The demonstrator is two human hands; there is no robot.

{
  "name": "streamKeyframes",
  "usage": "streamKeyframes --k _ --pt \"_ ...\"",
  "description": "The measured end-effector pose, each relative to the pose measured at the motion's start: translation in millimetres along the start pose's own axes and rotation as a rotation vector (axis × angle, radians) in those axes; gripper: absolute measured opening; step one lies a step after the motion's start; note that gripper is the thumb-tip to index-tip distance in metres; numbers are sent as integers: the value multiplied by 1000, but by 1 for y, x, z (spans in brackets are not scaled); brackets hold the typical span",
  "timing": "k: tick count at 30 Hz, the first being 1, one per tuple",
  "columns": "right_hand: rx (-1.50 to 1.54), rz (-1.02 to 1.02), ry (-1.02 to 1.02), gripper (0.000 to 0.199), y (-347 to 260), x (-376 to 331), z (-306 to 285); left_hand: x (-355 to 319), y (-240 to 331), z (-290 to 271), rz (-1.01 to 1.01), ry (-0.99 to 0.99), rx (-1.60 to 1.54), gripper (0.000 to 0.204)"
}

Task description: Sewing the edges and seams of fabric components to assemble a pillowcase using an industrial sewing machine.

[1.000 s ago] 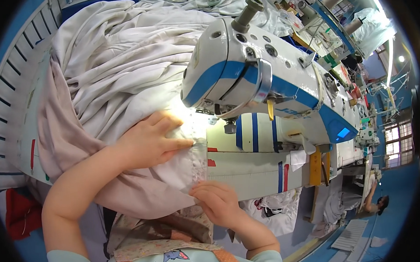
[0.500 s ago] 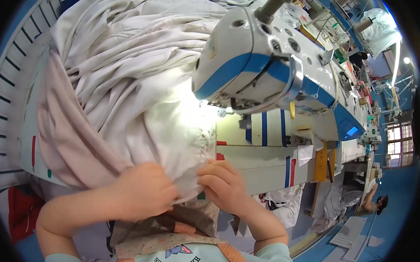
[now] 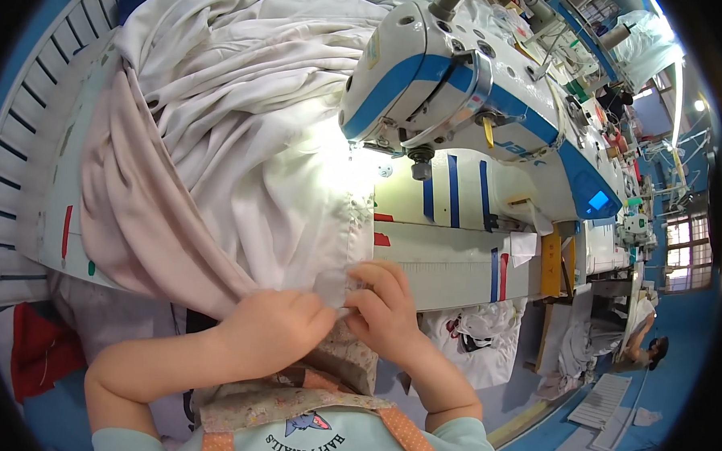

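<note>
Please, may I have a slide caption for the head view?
Left hand and right hand hold pale cloth beside a sewing machine.

Far right: blue wall (image 3: 683, 318) seen, barred window (image 3: 680, 236) set in it, brightly backlit. Long tube light (image 3: 677, 123) lit at right. White slatted panel (image 3: 5, 197) placed at left. Cluttered worktables (image 3: 602, 250) ranged toward far right.
</note>
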State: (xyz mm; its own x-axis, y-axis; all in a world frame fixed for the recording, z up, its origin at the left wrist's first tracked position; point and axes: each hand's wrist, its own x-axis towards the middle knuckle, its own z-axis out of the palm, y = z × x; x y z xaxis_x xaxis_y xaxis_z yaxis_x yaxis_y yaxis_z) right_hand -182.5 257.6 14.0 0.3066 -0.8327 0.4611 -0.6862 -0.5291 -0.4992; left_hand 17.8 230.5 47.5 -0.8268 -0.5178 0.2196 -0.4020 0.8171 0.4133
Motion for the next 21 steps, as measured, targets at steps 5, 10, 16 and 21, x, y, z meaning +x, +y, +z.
streamKeyframes --k 5,10,16,21 --pt "42 -81 -76 29 11 7 -4 -3 -14 -35 -292 -286 -45 21" --pt "81 -74 -83 29 13 16 -1 -7 -11 -43 -218 -253 -2 17" --pt "88 -74 -84 30 -2 10 4 -29 17 -10 77 -4 169 15" --pt "-11 -115 4 27 -4 5 4 -42 -1 -12 -87 -36 163 23"
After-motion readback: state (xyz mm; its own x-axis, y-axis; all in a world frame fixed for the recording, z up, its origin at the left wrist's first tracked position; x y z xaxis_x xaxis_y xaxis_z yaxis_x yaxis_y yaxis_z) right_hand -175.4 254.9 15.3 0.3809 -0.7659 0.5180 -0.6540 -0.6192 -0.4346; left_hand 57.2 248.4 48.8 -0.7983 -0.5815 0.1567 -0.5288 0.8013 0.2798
